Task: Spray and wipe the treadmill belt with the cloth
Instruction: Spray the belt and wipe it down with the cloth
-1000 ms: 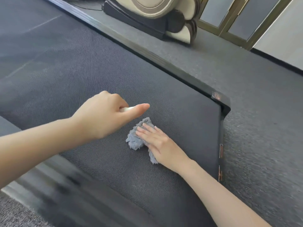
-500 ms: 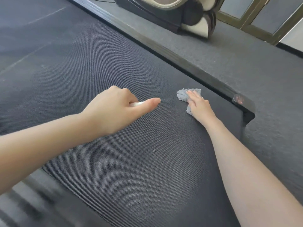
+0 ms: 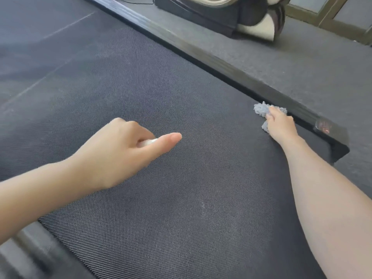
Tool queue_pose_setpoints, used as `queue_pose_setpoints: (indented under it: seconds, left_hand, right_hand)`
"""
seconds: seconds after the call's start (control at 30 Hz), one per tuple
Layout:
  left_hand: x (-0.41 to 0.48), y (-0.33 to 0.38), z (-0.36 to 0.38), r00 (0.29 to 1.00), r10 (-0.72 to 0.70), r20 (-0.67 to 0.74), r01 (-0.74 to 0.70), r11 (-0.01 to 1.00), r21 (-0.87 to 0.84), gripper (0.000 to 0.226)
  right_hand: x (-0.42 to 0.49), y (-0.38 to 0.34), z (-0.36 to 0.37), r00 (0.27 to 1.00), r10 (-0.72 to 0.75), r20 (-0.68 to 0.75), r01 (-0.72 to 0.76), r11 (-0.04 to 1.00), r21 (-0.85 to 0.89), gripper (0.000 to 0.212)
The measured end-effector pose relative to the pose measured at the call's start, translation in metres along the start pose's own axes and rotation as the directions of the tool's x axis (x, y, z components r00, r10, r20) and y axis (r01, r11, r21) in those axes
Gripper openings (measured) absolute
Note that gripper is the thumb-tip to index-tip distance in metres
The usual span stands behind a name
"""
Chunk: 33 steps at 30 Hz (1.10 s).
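Note:
The dark textured treadmill belt (image 3: 161,93) fills most of the view. My right hand (image 3: 280,126) presses a crumpled grey cloth (image 3: 261,110) flat against the belt, close to the black right side rail (image 3: 231,67). My left hand (image 3: 120,152) hovers over the middle of the belt with its fingers curled around a small white object (image 3: 148,142), thumb stretched forward. Only a sliver of that white object shows, so I cannot tell what it is.
A small reddish emblem (image 3: 324,125) sits on the rail's rear corner cap. Grey carpet (image 3: 302,63) lies to the right. A black-and-cream machine base (image 3: 231,19) stands on it at the top. The left side rail (image 3: 26,250) runs along the bottom left.
My right hand has swept the cloth from the middle of the belt outward to the right rail. My left hand has held its grip and stayed roughly in place.

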State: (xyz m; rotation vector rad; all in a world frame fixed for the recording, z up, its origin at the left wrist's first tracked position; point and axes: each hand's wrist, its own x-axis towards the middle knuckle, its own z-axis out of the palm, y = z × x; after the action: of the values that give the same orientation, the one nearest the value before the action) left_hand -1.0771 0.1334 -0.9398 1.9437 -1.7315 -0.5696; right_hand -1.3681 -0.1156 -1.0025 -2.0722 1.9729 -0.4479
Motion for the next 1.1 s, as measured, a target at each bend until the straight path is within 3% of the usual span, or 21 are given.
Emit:
queue_pose_setpoints:
  seconds: [0.13, 0.33, 0.5, 0.73, 0.83, 0.93, 1.1]
  left_hand:
    - [-0.010, -0.012, -0.010, 1.000, -0.022, -0.008, 0.022, 1.000, -0.009, 0.092]
    - [-0.019, -0.005, -0.015, 0.999, 0.041, -0.010, -0.041, 0.999, -0.011, 0.088]
    - [-0.027, 0.001, -0.021, 0.998, 0.047, -0.031, -0.048, 0.998, -0.026, 0.085]
    - [-0.038, -0.003, -0.044, 0.993, 0.063, -0.101, -0.071, 0.994, -0.078, 0.086]
    - [-0.042, -0.005, -0.051, 0.988, 0.058, -0.140, -0.072, 0.993, -0.097, 0.080]
    - [-0.047, -0.008, -0.054, 0.984, 0.079, -0.159, -0.101, 0.985, -0.137, 0.077]
    - [-0.054, -0.006, -0.060, 0.985, 0.080, -0.156, -0.108, 0.977, -0.184, 0.080]
  right_hand:
    - [-0.008, -0.017, 0.001, 1.000, 0.001, 0.001, -0.001, 1.000, -0.012, 0.033]
    - [-0.057, -0.071, 0.017, 0.976, -0.179, 0.122, 0.176, 0.984, 0.036, 0.038]
    - [-0.113, -0.113, 0.039, 0.877, -0.461, 0.136, 0.455, 0.887, 0.072, 0.041]
    - [-0.200, -0.144, 0.050, 0.732, -0.660, 0.168, 0.621, 0.748, 0.232, 0.044]
    - [-0.236, -0.146, 0.058, 0.635, -0.748, 0.193, 0.717, 0.663, 0.213, 0.044]
    - [-0.263, -0.145, 0.061, 0.578, -0.794, 0.188, 0.769, 0.607, 0.201, 0.045]
    - [-0.286, -0.139, 0.057, 0.559, -0.802, 0.209, 0.777, 0.595, 0.205, 0.046]
